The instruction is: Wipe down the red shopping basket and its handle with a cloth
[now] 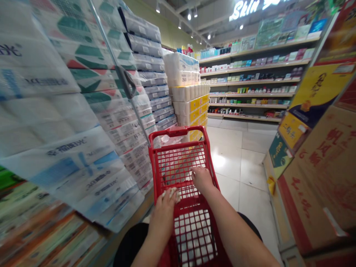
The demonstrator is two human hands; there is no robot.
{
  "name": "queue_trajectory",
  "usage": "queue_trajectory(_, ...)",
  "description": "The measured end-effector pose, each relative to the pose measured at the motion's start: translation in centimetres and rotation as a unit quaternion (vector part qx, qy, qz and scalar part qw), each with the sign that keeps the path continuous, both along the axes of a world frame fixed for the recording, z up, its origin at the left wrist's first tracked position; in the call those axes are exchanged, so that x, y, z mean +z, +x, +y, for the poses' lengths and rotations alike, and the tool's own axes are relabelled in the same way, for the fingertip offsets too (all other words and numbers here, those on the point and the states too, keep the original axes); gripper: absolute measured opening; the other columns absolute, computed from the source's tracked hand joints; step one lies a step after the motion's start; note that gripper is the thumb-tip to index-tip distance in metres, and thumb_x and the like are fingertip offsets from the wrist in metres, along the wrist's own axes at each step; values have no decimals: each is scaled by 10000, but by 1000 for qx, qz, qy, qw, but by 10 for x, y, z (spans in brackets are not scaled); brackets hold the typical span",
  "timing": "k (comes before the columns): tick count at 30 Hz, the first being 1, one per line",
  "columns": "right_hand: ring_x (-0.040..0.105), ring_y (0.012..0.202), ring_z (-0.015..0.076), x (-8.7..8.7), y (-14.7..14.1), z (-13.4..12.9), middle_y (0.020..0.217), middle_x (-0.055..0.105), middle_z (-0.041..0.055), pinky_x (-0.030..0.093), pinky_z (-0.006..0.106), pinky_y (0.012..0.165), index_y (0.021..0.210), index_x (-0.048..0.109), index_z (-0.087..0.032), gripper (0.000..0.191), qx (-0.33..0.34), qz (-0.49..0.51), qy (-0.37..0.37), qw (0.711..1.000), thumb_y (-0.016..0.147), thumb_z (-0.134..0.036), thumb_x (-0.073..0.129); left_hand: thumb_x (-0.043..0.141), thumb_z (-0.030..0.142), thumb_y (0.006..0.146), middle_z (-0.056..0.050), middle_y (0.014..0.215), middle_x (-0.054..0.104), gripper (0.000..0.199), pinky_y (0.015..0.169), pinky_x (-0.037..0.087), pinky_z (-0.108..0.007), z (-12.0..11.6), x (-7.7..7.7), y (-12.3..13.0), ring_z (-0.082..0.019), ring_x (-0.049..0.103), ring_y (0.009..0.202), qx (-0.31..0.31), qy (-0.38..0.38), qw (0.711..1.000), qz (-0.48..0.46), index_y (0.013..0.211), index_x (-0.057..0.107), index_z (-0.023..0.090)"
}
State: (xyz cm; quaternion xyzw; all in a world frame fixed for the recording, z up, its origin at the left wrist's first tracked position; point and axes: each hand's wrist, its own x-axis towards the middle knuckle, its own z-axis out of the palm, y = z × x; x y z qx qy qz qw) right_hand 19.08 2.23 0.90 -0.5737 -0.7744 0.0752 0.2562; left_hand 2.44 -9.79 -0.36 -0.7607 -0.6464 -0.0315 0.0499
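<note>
**Where my hands sit right now**

The red wire shopping cart (pixel 178 130) runs lengthwise straight ahead of me. My left hand (pixel 162 218), nearer the wrapped toilet paper packs (pixel 91 111), has its fingers together over a crumpled white wad (pixel 171 193) on the mesh. My right hand (pixel 202 179) drapes over the wires, can't tell if it's gripping

The left hand (pixel 163 218) and right hand (pixel 202 180) are bare, as are the forearms (pixel 236 233). Plain dark clothing (pixel 130 243) shows at the near edge, on both sides beneath them.
</note>
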Motion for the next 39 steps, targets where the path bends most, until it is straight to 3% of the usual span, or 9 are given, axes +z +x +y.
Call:
queue_trajectory(2,558,1044,173,1,0,-1,1068,678,26,341,305,856,1046,637,-248,251,2,-4,-3,1000,894,-189,446,322,-36,795,-29,1472,411,648,1087,377,-411,0,-1,1,-221,417,1294,-2,8,1000,9,1370,463,227)
queue_trajectory(6,551,1062,174,2,0,-1,1096,672,29,347,308,867,1075,628,-252,268,2,-9,-10,1000,918,-204,416,368,-21,789,20,1459,430,636,1072,397,-408,4,1,3,-230,378,1325,-109,-21,994,11,1332,501,281)
queue_trajectory(12,569,993,172,2,2,-2,1052,677,26,380,283,819,1058,639,-247,275,4,-15,-2,1000,899,-183,424,350,71,873,-28,1466,419,500,1020,443,-425,28,16,-9,-235,433,1270,19,22,999,16,1310,527,238)
queue_trajectory(18,565,1008,179,3,2,-3,1039,680,26,390,280,835,1044,646,-244,267,5,-10,2,1000,894,-173,438,363,-2,825,-14,1462,424,587,1041,420,-427,42,11,0,-231,383,1318,-80,14,997,16,1332,492,262)
queue_trajectory(24,559,1022,179,3,1,-3,1063,672,39,385,288,851,1064,641,-239,269,5,-12,-10,1000,891,-170,447,337,78,882,-124,1406,468,452,1043,411,-428,65,25,-8,-233,462,1239,24,76,997,4,1286,528,147)
queue_trajectory(30,555,1017,186,1,1,-1,1034,676,42,382,286,830,1037,646,-229,256,12,-1,1,1000,892,-182,440,378,12,814,-43,1462,415,573,1031,407,-450,64,20,9,-229,361,1327,-103,13,994,25,1320,489,259)
queue_trajectory(34,554,1015,182,1,1,-2,1049,673,36,377,284,841,1055,641,-228,262,14,2,1,1000,876,-161,462,421,113,861,-122,1421,443,457,1040,389,-399,89,32,-6,-231,442,1252,-7,76,997,-11,1309,493,168)
queue_trajectory(36,552,1020,184,1,1,-2,1052,672,39,376,286,841,1047,641,-229,254,13,-2,-4,1000,878,-163,463,493,124,824,-150,1424,425,507,1020,397,-384,103,39,-8,-238,480,1207,32,77,996,-35,1330,464,146)
queue_trajectory(39,551,1025,189,1,1,-2,1041,672,44,375,288,833,1029,640,-231,250,13,-6,-4,1000,880,-162,451,520,120,797,-133,1412,433,663,1009,392,-372,115,41,5,-233,485,1204,34,93,990,-105,1427,326,187)
